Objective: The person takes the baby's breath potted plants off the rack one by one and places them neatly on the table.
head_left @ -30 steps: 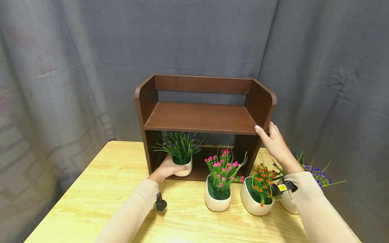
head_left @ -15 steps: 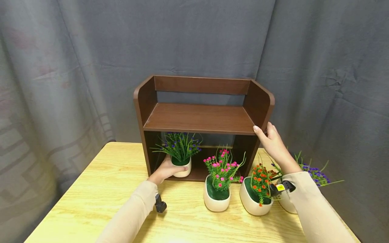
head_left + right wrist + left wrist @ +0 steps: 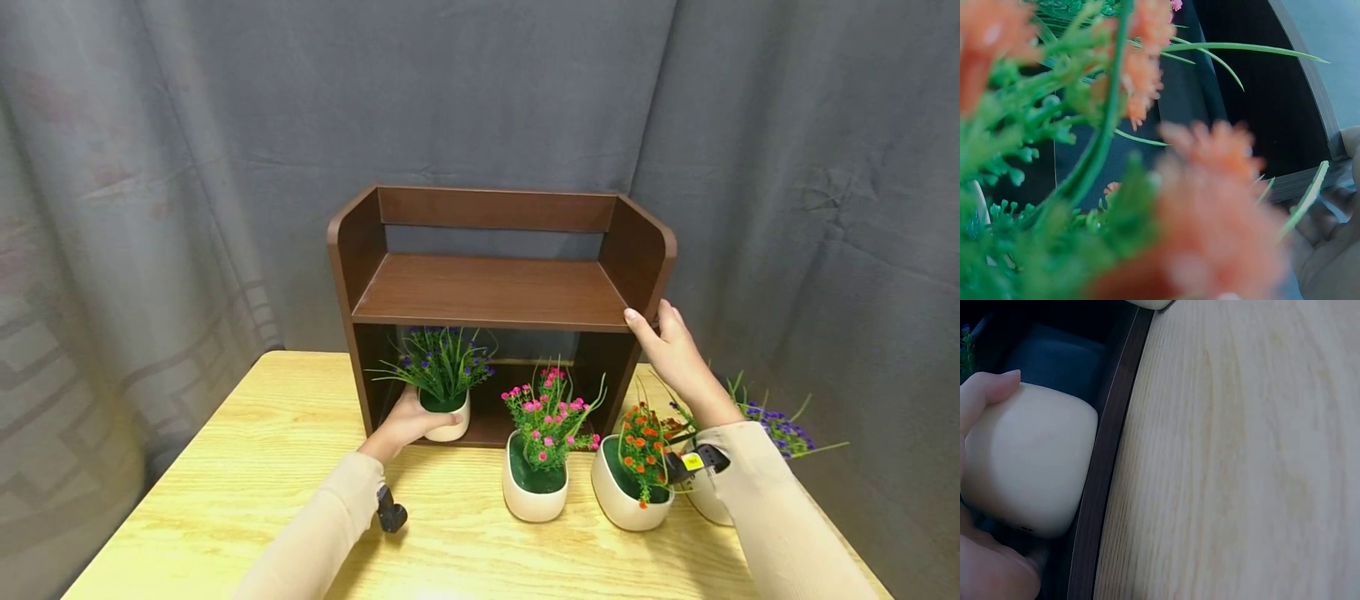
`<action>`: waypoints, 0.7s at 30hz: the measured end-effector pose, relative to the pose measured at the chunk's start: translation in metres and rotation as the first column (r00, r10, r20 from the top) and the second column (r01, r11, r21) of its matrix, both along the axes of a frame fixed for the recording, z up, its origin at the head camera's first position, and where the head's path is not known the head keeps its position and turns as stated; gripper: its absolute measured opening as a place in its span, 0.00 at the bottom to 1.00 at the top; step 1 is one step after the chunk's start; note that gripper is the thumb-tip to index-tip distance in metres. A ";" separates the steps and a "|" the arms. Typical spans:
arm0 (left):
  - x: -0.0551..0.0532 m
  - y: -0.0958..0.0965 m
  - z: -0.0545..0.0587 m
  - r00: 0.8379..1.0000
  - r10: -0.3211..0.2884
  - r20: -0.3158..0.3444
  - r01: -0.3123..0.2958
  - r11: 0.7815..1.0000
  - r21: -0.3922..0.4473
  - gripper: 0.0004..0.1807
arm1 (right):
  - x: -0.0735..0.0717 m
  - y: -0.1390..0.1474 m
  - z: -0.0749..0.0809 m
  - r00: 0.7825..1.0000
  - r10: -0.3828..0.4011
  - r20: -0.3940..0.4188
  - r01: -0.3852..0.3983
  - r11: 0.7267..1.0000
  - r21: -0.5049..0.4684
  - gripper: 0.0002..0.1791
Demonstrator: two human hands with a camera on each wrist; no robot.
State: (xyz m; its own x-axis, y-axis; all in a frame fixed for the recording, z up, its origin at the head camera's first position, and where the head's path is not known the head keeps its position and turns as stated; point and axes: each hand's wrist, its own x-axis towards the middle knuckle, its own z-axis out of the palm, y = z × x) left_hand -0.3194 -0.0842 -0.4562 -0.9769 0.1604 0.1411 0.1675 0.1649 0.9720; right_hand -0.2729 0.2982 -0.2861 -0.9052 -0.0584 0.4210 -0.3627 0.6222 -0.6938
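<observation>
My left hand (image 3: pixel 405 422) grips the white pot (image 3: pixel 447 427) of a purple-flowered artificial plant (image 3: pixel 444 367), at the left of the brown shelf unit's (image 3: pixel 487 287) lower compartment. In the left wrist view, thumb and fingers lie on opposite sides of that pot (image 3: pixel 1035 459), just behind the shelf's front edge (image 3: pixel 1094 487). My right hand (image 3: pixel 678 358) holds the unit's right side panel at middle-board height, thumb on the front edge and the other fingers round the outside. In the right wrist view this hand (image 3: pixel 1332 250) is partly hidden behind blurred orange flowers (image 3: pixel 1216 206).
On the wooden table (image 3: pixel 247 467) before the unit stand a pink-flowered pot (image 3: pixel 536 500) and an orange-flowered pot (image 3: pixel 633 510). Another purple-flowered pot (image 3: pixel 708 500) is partly covered by the right forearm. Grey curtains (image 3: pixel 487 92) hang close behind.
My left hand and the pot it holds have shifted slightly left inside the lower compartment. The right hand keeps its hold on the side panel; the other pots have not moved.
</observation>
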 end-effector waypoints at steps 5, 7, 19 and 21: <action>0.003 -0.003 0.002 1.000 -0.011 -0.002 0.011 1.000 -0.014 0.53 | 0.000 0.000 0.001 1.000 -0.006 -0.004 0.006 1.000 -0.001 0.37; 0.005 -0.005 0.002 1.000 -0.024 -0.011 0.024 1.000 -0.020 0.52 | 0.000 0.000 0.001 1.000 -0.008 -0.007 0.008 1.000 0.000 0.37; 0.022 -0.012 0.003 1.000 0.015 0.021 -0.013 0.993 -0.115 0.50 | -0.002 0.002 -0.002 0.999 -0.006 -0.053 0.007 1.000 0.020 0.33; 0.025 -0.013 0.003 1.000 0.011 0.013 -0.010 0.992 -0.123 0.49 | -0.002 0.002 -0.002 0.999 -0.011 -0.048 0.012 1.000 0.021 0.34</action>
State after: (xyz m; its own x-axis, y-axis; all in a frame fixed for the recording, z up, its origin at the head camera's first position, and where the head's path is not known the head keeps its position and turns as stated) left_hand -0.2947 -0.0974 -0.4532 -0.9803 0.1654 0.1078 0.1521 0.2848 0.9465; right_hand -0.2746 0.3000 -0.2883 -0.8846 -0.0576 0.4629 -0.3883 0.6408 -0.6623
